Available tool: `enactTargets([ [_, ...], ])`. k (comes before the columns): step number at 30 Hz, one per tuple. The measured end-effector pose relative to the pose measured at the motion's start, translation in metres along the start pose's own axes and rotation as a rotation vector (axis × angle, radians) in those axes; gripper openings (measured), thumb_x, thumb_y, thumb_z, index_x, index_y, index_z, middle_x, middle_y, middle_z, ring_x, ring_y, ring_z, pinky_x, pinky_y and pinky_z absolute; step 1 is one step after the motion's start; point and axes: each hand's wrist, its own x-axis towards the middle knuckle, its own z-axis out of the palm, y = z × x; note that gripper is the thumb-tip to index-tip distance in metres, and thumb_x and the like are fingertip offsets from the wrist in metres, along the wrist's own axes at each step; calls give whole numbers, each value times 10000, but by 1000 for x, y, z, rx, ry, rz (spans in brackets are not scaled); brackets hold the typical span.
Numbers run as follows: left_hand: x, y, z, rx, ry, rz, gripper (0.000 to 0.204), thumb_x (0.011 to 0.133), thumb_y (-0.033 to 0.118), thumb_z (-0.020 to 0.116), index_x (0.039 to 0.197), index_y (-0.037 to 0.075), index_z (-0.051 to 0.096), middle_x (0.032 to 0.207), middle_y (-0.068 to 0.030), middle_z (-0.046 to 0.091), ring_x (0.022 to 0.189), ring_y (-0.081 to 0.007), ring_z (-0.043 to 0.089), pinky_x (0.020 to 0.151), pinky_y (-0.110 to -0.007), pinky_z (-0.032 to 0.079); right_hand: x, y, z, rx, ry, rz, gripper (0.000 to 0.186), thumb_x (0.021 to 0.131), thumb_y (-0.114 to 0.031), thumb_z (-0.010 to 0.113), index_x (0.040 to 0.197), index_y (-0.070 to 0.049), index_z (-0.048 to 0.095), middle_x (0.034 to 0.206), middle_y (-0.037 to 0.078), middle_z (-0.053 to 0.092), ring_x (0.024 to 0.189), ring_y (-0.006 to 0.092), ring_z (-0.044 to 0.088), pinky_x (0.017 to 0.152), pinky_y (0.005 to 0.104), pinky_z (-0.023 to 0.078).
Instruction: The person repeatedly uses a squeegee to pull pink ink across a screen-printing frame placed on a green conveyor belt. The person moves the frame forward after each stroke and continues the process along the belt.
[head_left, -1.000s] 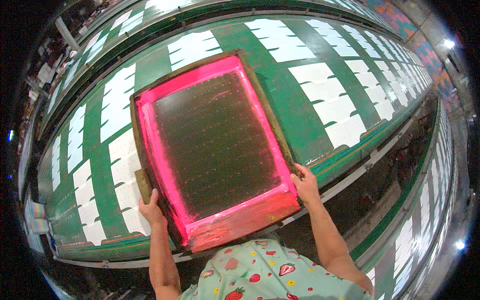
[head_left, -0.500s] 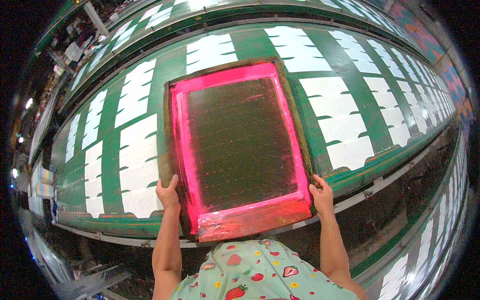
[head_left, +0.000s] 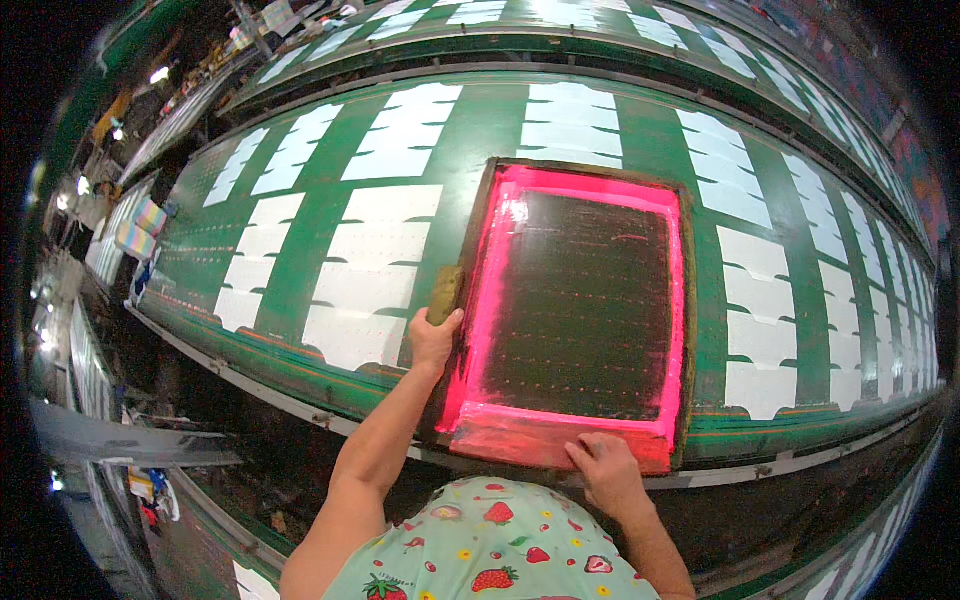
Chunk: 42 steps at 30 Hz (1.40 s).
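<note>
A screen-printing frame [head_left: 585, 310], dark mesh bordered in bright pink, lies over the green printing table in front of me. My left hand [head_left: 433, 335] grips its left side, at a brownish-yellow block [head_left: 447, 290] on the rail, thumb toward the frame. Along the near end runs a reddish, glossy strip [head_left: 520, 445]. My right hand [head_left: 608, 468] is over that strip with its fingers bent and drawn together; whatever is between them is hidden from view. White cut pieces [head_left: 757, 330] in columns lie right of the frame, and similar white panels [head_left: 365, 270] lie left of it.
The long green table [head_left: 480, 130] stretches to both sides, with rows of white pieces. A metal rail [head_left: 270, 390] runs along its near edge. Beyond stands another table [head_left: 600, 45] with white pieces. A striped colourful cloth [head_left: 140, 230] hangs at the far left.
My right hand has left the frame's right side and come to its near end. My left hand stays on the left side. The frame appears farther right as the view shifts.
</note>
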Motion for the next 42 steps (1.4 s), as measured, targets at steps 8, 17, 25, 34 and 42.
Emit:
enactTargets([
  [8,-40,61,-46,148,82,349,634,870,316,932,1356,-4,681,1308,-161,682,1208,-342,646,1056,-439,519,51,-22,15,-196,-12,-7,432,829,-67,750,1259,-108,758,1125,139,745,1045,363,743,885,500,613],
  [17,-190,145,-213,-813,-1824,372,234,953,222,904,1080,41,828,1170,-139,775,1193,-379,706,1030,-530,532,49,-34,5,-183,-142,156,497,750,-28,783,1239,-113,767,1085,136,758,1050,377,745,913,508,618],
  [25,-179,115,-230,-1053,-1806,498,186,1052,181,760,1131,15,790,1139,-115,728,1123,-348,678,1042,-523,476,44,-42,34,-235,33,129,692,666,24,813,1340,-121,758,1240,102,763,1155,346,728,988,487,594],
  [34,-172,134,-212,-881,-1727,400,234,1131,173,628,1106,33,814,1163,-116,712,1149,-371,657,1056,-522,482,152,43,31,-330,152,49,410,817,-52,718,1218,-124,764,1109,137,759,1030,360,736,918,490,586],
  [42,-146,164,-165,-878,-1797,353,217,1094,158,653,1041,32,821,1137,-129,760,1064,-357,689,992,-511,515,297,174,12,-448,225,-40,243,904,-103,669,1124,-136,766,1012,146,750,936,349,758,831,503,604],
])
